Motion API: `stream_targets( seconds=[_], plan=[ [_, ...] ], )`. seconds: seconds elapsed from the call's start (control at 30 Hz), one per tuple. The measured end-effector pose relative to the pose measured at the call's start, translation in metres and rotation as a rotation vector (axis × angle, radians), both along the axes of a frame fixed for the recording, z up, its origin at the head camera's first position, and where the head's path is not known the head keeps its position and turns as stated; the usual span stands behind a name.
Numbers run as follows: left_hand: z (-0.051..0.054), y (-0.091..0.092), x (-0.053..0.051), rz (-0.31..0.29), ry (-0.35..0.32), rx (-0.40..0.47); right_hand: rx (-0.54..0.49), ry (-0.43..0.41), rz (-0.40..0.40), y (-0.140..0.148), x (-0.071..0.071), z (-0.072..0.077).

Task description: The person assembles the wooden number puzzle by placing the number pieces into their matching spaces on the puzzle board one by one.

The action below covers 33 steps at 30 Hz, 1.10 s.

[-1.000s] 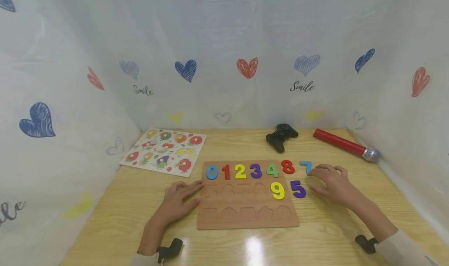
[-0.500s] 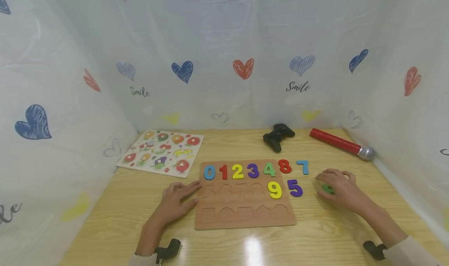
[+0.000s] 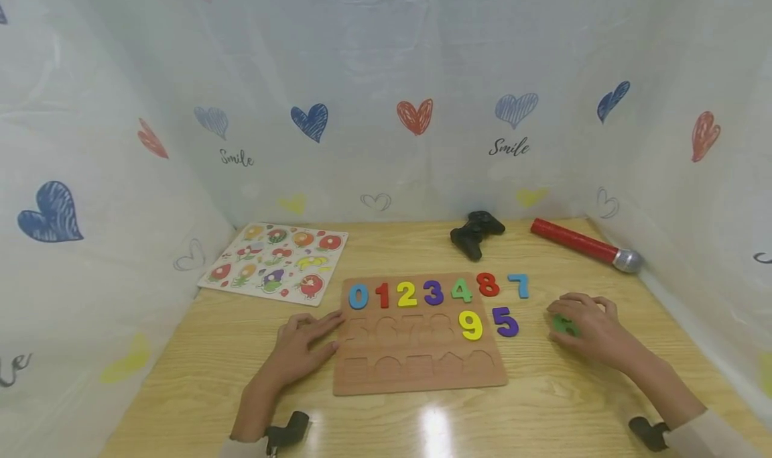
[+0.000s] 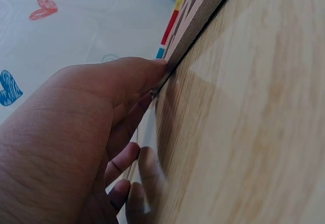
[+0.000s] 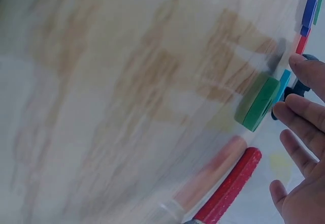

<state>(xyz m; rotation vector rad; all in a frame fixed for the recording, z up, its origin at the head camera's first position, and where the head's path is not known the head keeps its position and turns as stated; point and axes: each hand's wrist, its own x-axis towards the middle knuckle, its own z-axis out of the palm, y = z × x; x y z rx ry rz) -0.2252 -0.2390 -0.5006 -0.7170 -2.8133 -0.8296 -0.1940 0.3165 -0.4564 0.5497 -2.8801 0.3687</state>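
Observation:
My left hand (image 3: 301, 349) touches the left edge of the brown puzzle board (image 3: 422, 371) with its thumb and fingers extended; the left wrist view shows this hand (image 4: 81, 112) against the board's side (image 4: 203, 10). The board's top row holds colored numbers 0 to 4. A yellow 9 (image 3: 471, 326) lies at its right part, a purple 5 (image 3: 505, 322) beside it. My right hand (image 3: 594, 330) hovers around a green piece (image 3: 565, 324), partly hidden by the fingers. In the right wrist view the green piece (image 5: 261, 102) rests on the table, with the fingers apart from it.
A red 8 (image 3: 488, 284) and blue 7 (image 3: 519, 285) lie at the board's upper right. Behind are a black game controller (image 3: 476, 234) and a red microphone (image 3: 579, 240). A fruit puzzle (image 3: 289, 257) lies at the back left, near the curtain.
My right hand has moved right, from beside the blue 7 to the green piece, which has come into view under its fingers. The left hand has stayed at the board's edge.

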Motion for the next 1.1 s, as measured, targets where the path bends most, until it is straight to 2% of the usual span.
stream_targets(
  seconds=[0.57, 0.87, 1.1],
  plan=[
    [-0.002, -0.001, -0.001, 0.002, -0.015, 0.005, -0.028, 0.04, 0.086, -0.02, -0.009, -0.004],
    [-0.001, -0.001, -0.001, 0.005, -0.016, -0.014, -0.016, -0.047, 0.088, -0.033, -0.017, -0.005],
    [-0.002, -0.001, -0.001, 0.004, -0.019, -0.003, -0.027, -0.068, 0.094, -0.043, -0.023, -0.005]
  ],
)
